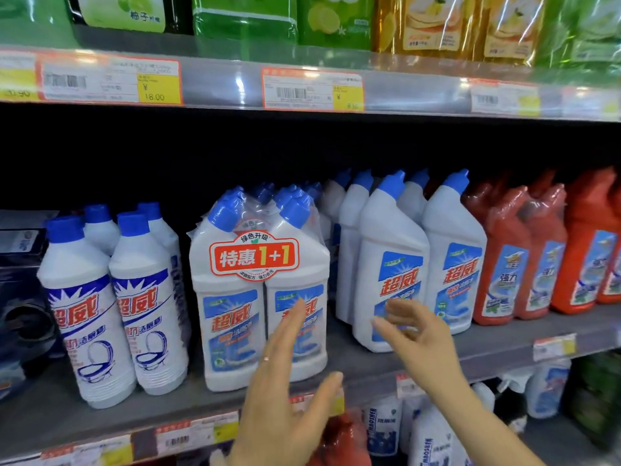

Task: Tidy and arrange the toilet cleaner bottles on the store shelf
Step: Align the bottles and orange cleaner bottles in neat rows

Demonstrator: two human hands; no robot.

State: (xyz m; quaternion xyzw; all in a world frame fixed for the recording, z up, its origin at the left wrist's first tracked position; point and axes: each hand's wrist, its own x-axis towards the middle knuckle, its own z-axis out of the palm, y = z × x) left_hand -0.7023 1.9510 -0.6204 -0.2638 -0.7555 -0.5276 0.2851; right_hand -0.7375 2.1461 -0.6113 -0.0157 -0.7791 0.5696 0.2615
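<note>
White toilet cleaner bottles with blue caps stand along the middle shelf [363, 368]. A shrink-wrapped twin pack [242, 297] with a red "1+1" sticker stands in the centre. My left hand [285, 391] is open in front of its lower right part, fingers flat and pointing up. To its right stand angled-neck single bottles; the front one [391, 250] leans slightly. My right hand [416, 341] is open just in front of that bottle's label, fingers spread, holding nothing. Two straight-neck bottles [114, 311] stand at the left.
Red toilet cleaner bottles [524, 257] fill the shelf's right end. Dark boxes [20, 297] sit at the far left. Green and yellow refill pouches [336, 21] line the shelf above. More bottles [433, 435] stand on the shelf below. Price tags run along the shelf edges.
</note>
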